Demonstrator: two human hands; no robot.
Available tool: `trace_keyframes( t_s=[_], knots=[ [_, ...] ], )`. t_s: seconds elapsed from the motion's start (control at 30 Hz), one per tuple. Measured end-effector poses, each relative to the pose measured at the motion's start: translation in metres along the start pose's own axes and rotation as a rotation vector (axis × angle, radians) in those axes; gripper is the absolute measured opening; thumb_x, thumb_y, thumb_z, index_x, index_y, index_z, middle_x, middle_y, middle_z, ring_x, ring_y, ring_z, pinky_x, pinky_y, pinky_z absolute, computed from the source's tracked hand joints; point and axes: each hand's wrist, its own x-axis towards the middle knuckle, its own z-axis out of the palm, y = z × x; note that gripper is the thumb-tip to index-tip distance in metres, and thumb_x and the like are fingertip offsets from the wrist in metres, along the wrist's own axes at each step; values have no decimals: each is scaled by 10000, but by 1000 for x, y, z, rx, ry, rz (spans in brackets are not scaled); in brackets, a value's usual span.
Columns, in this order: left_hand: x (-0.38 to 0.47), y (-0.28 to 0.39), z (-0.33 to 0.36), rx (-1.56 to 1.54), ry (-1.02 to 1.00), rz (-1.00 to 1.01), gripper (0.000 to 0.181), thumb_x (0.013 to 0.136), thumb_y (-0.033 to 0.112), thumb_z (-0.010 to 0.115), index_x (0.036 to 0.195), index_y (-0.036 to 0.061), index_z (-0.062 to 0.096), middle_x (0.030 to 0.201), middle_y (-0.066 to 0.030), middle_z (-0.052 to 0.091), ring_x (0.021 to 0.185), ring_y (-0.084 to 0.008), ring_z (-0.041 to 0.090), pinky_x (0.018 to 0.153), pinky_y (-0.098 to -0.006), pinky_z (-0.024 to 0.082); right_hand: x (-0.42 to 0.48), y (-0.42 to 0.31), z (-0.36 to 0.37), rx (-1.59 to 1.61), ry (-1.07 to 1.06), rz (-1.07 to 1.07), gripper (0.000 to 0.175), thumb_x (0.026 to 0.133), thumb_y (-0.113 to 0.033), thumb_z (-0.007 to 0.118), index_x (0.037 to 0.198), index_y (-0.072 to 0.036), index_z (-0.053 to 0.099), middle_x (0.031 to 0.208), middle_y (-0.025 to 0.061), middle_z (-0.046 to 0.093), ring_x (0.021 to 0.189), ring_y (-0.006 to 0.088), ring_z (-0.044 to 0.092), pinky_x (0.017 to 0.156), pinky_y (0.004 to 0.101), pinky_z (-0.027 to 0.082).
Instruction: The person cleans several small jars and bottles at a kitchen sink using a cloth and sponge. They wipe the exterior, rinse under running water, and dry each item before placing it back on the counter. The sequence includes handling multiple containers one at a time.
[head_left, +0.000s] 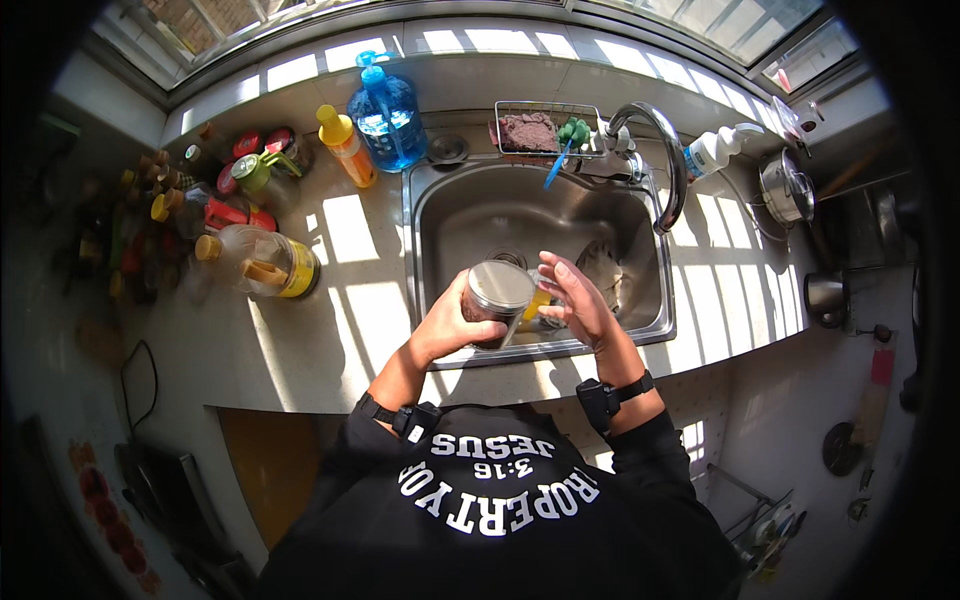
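My left hand (450, 322) is wrapped around a glass jar (491, 311) with dark brown contents and a metal lid. The jar is held above the front part of a stainless steel sink (480, 187), its lid tilted up towards me. To the right of it, my right hand (577, 296) hovers apart from the jar, fingers spread and nothing in them. Below my right hand, partly hidden, something yellow (537, 304) shows in the sink. A greyish, crumpled cloth-like item (600, 270) lies at the right side of the basin.
A chrome faucet (671, 165) arches over the sink's right side. Behind is a wire basket (547, 105) holding a pink sponge or cloth. Left stand a blue pump bottle (386, 120), a yellow-capped bottle (346, 146), an oil jug (262, 262) and several jars. A white spray bottle (712, 154) stands right.
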Motion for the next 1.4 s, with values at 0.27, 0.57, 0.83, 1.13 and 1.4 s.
trace_keyframes(
  t_s=[0.27,0.57,0.83,1.13,1.4],
  knots=[
    [11,-9,41,45,63,5,883,663,96,877,1397,-21,400,1261,-121,580,1176,-204,562,1044,-347,435,-2,17,-8,380,-425,234,612,996,-471,530,1424,-45,432,1296,166,591,1141,301,628,937,485,556],
    [18,-5,53,113,14,35,895,659,112,876,1401,-20,394,1229,-122,612,1141,-196,592,1013,-334,460,-11,-2,-29,-21,-208,85,746,954,-536,594,1412,30,431,1365,202,535,1243,280,549,992,415,498],
    [17,26,71,390,-37,16,860,640,291,857,1331,-27,456,1099,-178,637,1019,-259,636,869,-387,510,-24,-57,-12,-1121,-336,-831,682,927,-446,588,1409,18,454,1291,231,560,1194,394,504,1022,449,379],
    [12,-8,72,687,304,395,888,676,328,860,1351,-53,427,1230,-253,571,1169,-403,559,1003,-446,459,-20,-18,3,-1014,61,-793,585,956,-371,560,1379,27,492,1311,233,555,1206,400,512,1059,453,382],
    [6,-12,47,-824,-141,-253,630,963,606,494,1338,100,513,1082,-135,682,883,-296,702,634,-438,615,-23,-41,4,-962,-123,-1140,709,955,-525,491,1388,36,479,1328,226,529,1209,382,502,1066,453,374]
  ],
)
